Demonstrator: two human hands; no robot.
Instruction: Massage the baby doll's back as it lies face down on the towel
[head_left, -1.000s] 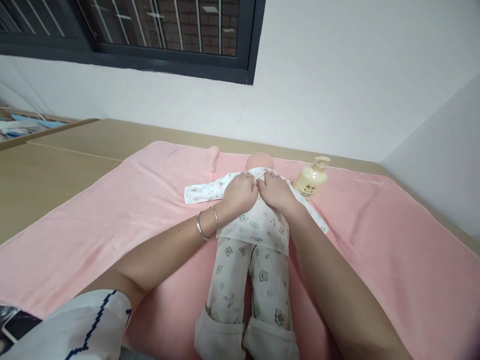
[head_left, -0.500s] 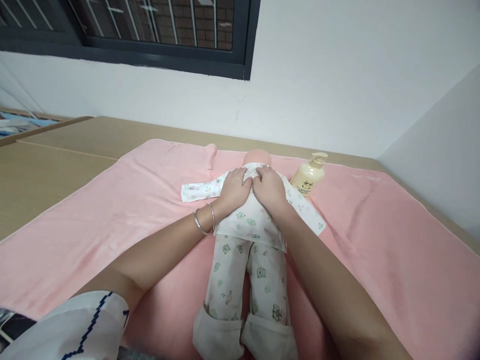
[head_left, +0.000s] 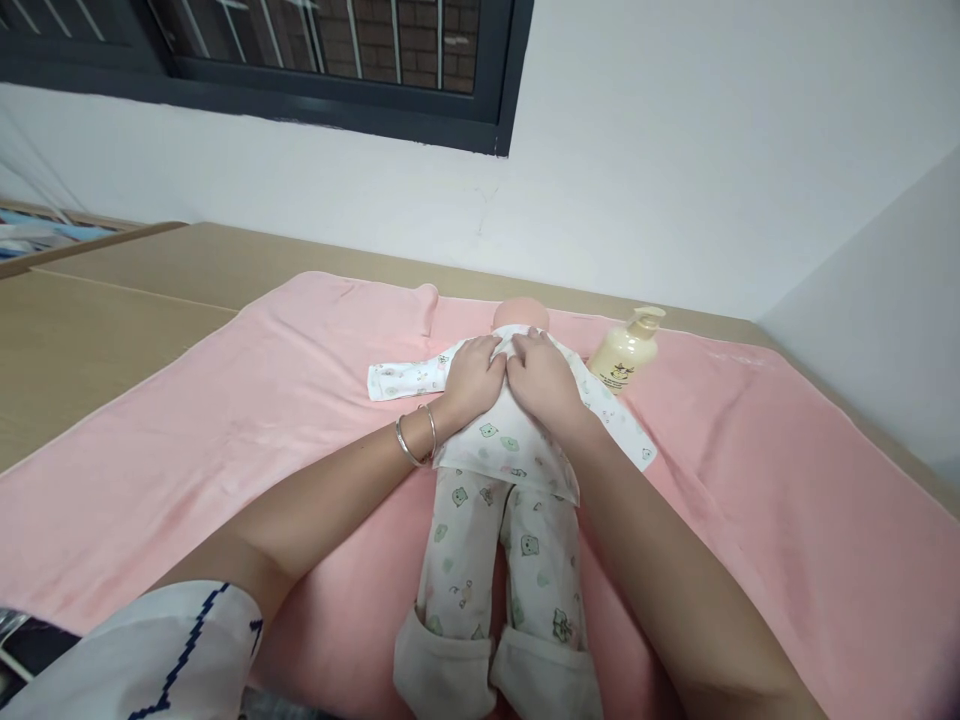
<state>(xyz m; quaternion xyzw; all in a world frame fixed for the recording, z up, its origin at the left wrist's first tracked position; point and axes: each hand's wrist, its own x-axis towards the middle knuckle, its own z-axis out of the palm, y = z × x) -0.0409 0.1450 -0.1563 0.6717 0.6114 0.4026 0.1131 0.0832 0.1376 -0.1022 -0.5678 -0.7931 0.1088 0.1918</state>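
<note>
1. A doll lies on its back in the middle of the frame, feet toward the lower edge and head toward the wall, so its front faces up where both hands can get at it.
2. The left hand rests on the doll's chest just left of centre, fingers curled over the top edge of the printed shirt near the neck. It looks to be pinching the cloth there, though the fingertips are tucked out of sight.
3. The right hand sits beside it, touching it at the thumbs, and grips the same neckline from the other side. The two hands meet in the middle, as if holding the two edges of the shirt front together.
4. Two bangles ring the left wrist.
5. The shirt's sleeves lie spread flat to either side, the left one stretched out toward the left of the frame.
6. The printed trousers run down to the bottom centre, their cuffs rolled up.
7. A pink towel under the doll covers most of the wooden surface, giving it a soft bed.
8. A cream pump bottle stands just right of the doll's head, within reach but apart from the hands.
</note>
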